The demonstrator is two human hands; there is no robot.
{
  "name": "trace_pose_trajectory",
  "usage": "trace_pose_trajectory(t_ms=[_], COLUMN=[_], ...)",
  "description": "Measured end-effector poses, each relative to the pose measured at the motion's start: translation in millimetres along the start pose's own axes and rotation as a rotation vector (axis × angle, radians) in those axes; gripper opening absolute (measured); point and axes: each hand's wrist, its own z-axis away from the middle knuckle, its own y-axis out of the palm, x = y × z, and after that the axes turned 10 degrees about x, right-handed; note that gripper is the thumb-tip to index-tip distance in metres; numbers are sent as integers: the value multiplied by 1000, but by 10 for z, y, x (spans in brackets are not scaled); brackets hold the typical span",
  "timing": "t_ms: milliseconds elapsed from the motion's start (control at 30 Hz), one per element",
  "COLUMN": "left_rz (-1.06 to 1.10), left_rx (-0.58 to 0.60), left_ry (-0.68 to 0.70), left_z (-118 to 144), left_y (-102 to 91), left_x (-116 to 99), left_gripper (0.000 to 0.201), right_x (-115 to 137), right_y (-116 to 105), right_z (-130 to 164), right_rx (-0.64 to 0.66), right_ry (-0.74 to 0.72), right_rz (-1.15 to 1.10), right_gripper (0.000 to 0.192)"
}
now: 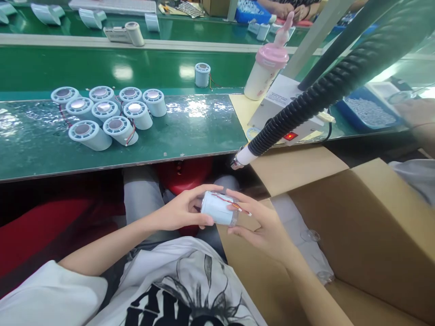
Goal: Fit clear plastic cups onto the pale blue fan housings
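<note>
Between my hands, above my lap, is a light blue cylinder (217,209) with thin red, dark and yellow wires ending in a small white plug. Clear plastic shows around its edges. My left hand (190,210) grips its left end, thumb below and fingers above. At the other end, my right hand (263,224) holds it with the fingertips, close to the wires. On the bench several similar cylinders (117,129) stand in a group, with round metallic centres on top and wires on some. Another single cylinder (202,75) stands farther back on the green belt.
A black ribbed hose (299,106) with a metal-tipped nozzle (239,159) hangs right of my hands, before a white box (277,102) with a lit red switch. A pink-lidded bottle (263,68) stands behind. An open carton (360,226) holds clear plastic pieces. Co-workers' hands (295,11) show beyond.
</note>
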Motion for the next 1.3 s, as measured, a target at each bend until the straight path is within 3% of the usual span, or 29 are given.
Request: trace_pose_trajectory(t_ms=[200,433,833,1300], left_rz=[-202,-295,-555,-624], left_rx=[36,59,48,54], left_ry=[110,184,290,308], left_z=[34,46,79,102], left_y=[10,12,-66,-83], left_x=[-79,-123,-54,-65], left_gripper=[73,72,80,77], right_x=[-44,-26,29,42], right_y=[20,27,39,113], right_z=[54,66,-3,-82], right_rx=[81,48,67,42], right_ry=[129,195,330,475], right_rz=[-117,-353,-747,-977], right_gripper=[65,47,41,40])
